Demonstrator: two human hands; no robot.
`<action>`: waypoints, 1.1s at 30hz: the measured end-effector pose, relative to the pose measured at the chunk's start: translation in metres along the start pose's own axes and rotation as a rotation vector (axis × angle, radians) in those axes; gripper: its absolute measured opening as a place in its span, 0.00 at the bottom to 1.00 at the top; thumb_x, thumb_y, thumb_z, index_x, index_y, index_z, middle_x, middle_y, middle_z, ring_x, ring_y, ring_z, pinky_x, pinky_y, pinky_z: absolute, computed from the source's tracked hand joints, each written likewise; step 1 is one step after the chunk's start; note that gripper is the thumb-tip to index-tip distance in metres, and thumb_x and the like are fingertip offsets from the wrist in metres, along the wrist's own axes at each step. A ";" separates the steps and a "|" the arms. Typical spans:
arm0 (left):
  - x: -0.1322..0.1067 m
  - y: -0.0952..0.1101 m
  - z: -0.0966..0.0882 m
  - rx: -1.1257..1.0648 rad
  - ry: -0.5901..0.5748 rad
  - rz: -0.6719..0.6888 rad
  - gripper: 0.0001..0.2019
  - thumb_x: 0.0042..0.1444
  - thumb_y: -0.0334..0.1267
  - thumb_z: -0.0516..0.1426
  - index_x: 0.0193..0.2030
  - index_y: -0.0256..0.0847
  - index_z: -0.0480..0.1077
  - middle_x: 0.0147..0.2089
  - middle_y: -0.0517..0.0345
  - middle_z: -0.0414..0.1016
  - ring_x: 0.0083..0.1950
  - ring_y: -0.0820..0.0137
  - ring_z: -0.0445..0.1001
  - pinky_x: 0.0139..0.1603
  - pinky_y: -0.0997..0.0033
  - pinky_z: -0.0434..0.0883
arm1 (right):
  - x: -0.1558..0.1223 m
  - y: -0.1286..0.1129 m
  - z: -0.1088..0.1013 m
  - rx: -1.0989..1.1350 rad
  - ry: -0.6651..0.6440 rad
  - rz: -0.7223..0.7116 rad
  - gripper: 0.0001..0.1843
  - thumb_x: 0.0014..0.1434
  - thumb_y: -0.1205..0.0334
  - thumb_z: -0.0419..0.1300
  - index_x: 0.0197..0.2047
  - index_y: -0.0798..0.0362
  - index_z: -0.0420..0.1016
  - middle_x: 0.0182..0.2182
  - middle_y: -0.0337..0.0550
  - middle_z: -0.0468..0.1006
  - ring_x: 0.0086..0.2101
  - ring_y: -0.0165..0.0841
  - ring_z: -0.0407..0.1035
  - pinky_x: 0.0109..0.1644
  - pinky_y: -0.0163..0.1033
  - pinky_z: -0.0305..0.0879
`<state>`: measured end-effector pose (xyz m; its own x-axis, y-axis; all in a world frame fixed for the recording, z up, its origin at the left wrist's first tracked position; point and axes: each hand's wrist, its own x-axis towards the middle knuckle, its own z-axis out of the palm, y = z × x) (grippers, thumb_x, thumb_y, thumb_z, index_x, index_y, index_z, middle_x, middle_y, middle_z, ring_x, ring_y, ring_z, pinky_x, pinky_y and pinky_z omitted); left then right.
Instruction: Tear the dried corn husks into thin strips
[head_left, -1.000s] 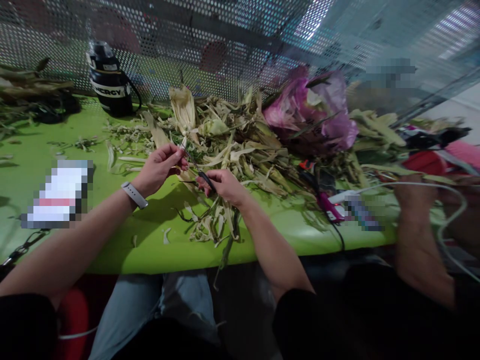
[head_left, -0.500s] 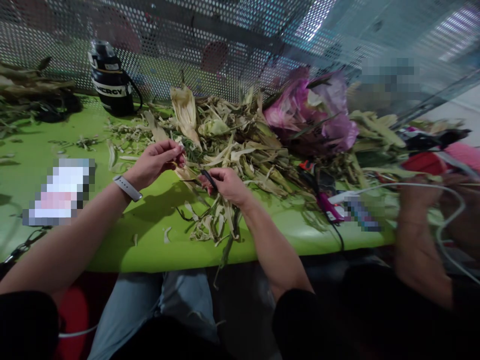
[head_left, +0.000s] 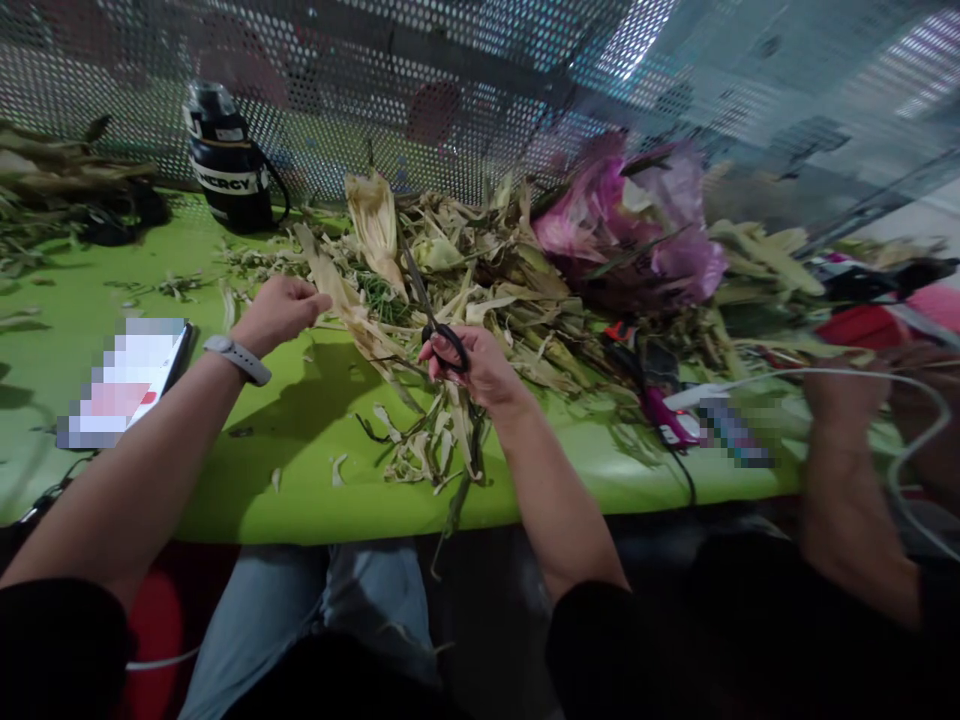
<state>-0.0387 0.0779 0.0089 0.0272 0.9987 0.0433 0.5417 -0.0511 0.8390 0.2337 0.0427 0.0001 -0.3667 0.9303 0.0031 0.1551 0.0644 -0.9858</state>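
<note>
My right hand (head_left: 474,365) grips the black handles of a pair of scissors (head_left: 429,305), whose blades point up and away over the pile of dried husks (head_left: 480,280). My left hand (head_left: 279,310), with a white watch on the wrist, is closed and pinches the end of a long pale husk strip (head_left: 346,305) that runs toward the scissors. Cut husk scraps (head_left: 424,445) lie on the green table (head_left: 247,470) just below my right hand.
A black bottle (head_left: 229,160) stands at the back left against perforated metal mesh. A phone (head_left: 124,380) lies at the left. Pink flowers (head_left: 630,220) rest on the husks. Another person's arm (head_left: 847,470), cables and a pink tool (head_left: 664,415) are at the right.
My left hand has drawn away to the left, pulling the husk strip out. My right hand has shifted right and turned the scissors so the blades point upward.
</note>
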 end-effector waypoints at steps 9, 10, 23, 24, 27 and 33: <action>0.032 0.011 -0.001 0.136 0.316 0.268 0.15 0.47 0.35 0.67 0.43 0.37 0.75 0.37 0.52 0.72 0.44 0.60 0.71 0.48 0.65 0.65 | 0.010 0.016 -0.005 -0.381 0.235 -0.131 0.20 0.49 0.45 0.69 0.28 0.55 0.75 0.23 0.38 0.71 0.24 0.27 0.58 0.28 0.35 0.52; 0.038 0.014 -0.001 0.213 0.334 0.290 0.20 0.45 0.35 0.68 0.46 0.36 0.74 0.45 0.47 0.73 0.50 0.55 0.70 0.53 0.61 0.64 | 0.010 0.017 -0.007 -0.404 0.251 -0.141 0.19 0.49 0.46 0.69 0.29 0.56 0.76 0.23 0.38 0.71 0.24 0.27 0.58 0.28 0.35 0.52; 0.079 0.013 0.002 0.102 0.454 0.419 0.09 0.57 0.36 0.59 0.41 0.37 0.79 0.38 0.49 0.82 0.40 0.64 0.79 0.43 0.66 0.73 | 0.019 0.020 -0.017 -0.379 0.343 -0.131 0.26 0.47 0.38 0.66 0.26 0.56 0.75 0.20 0.38 0.70 0.23 0.27 0.56 0.27 0.35 0.52; 0.073 0.010 0.002 -0.082 0.503 0.463 0.09 0.56 0.37 0.61 0.43 0.37 0.78 0.37 0.51 0.82 0.39 0.66 0.79 0.40 0.69 0.74 | 0.019 0.021 -0.017 -0.391 0.343 -0.128 0.25 0.48 0.39 0.66 0.27 0.56 0.76 0.20 0.39 0.71 0.23 0.27 0.57 0.27 0.35 0.52; 0.050 0.006 0.009 -0.389 0.512 0.534 0.10 0.54 0.39 0.64 0.43 0.40 0.78 0.37 0.54 0.82 0.38 0.70 0.80 0.37 0.74 0.76 | 0.020 0.026 -0.017 -0.419 0.326 -0.124 0.22 0.49 0.43 0.65 0.30 0.56 0.78 0.23 0.40 0.74 0.23 0.27 0.58 0.28 0.35 0.52; 0.005 0.008 0.025 -0.483 0.490 0.635 0.08 0.55 0.38 0.66 0.41 0.40 0.79 0.39 0.54 0.82 0.38 0.72 0.81 0.41 0.73 0.79 | 0.025 0.038 -0.016 -0.452 0.299 -0.155 0.19 0.50 0.46 0.65 0.29 0.55 0.77 0.22 0.39 0.72 0.23 0.27 0.58 0.28 0.35 0.53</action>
<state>-0.0128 0.0830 0.0023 -0.2181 0.6780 0.7020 0.1362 -0.6911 0.7098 0.2453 0.0743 -0.0350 -0.1505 0.9553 0.2545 0.5220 0.2954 -0.8001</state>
